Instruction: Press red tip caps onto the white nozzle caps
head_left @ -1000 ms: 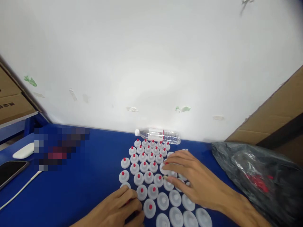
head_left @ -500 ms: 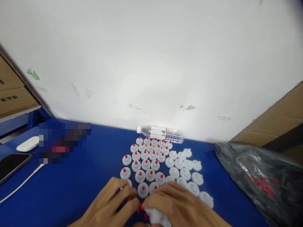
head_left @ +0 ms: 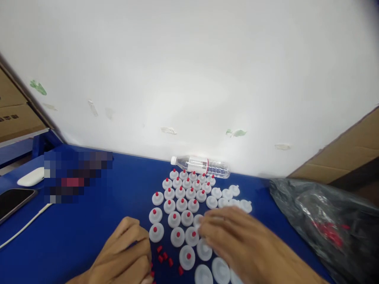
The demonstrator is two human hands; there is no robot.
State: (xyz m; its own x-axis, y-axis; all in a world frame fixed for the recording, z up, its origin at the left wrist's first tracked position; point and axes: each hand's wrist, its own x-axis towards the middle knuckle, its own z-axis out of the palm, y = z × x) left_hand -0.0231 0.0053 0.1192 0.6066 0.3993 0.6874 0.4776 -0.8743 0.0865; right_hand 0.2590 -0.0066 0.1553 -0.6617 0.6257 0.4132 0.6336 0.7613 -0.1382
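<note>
My left hand (head_left: 121, 254) is at the lower left with its fingers curled together. Its fingertips are beside small red caps (head_left: 165, 256) lying loose on the table, and whatever they may hold is hidden. My right hand (head_left: 229, 232) reaches over the group of plain white round lids (head_left: 204, 249), fingers loosely stretched and bent downward, covering several of them. Between the hands stand rows of white round lids with red tips (head_left: 177, 236). One red-tipped lid (head_left: 187, 258) sits at the near end of those rows.
A clear plastic bottle (head_left: 217, 169) lies along the wall behind the rows. On the right is a dark plastic bag (head_left: 308, 213) with red pieces inside. A phone (head_left: 14, 203), a white case (head_left: 31, 176) and a white cable (head_left: 25, 227) lie on the left of the blue table (head_left: 89, 221).
My hands have moved apart, the left toward the lower left and the right up and right over the plain lids. A red-tipped lid now shows at the near end of the rows.
</note>
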